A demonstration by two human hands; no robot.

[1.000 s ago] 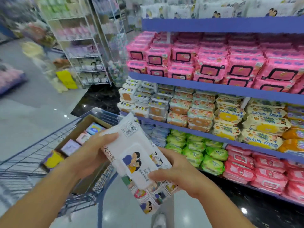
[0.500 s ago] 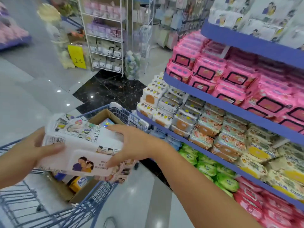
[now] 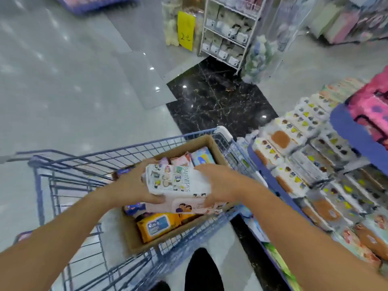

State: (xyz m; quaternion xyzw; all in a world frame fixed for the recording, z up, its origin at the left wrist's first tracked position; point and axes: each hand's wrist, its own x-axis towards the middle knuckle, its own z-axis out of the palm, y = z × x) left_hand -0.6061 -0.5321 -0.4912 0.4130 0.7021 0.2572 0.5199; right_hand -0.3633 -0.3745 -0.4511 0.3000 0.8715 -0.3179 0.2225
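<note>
The left hand and right hand grip the white wipes pack by its ends, fingers curled round it, over the middle of the cardboard box in the cart. This looks like the placing step. The next move calls for lowering the pack flat onto the packs inside the box and letting go.

Clasping a white, cartoon-printed soft-plastic wipes pack at both ends with left grip and right grip, just above a brown cardboard box inside a blue wire shopping cart; underneath, an orange wipes pack.
</note>
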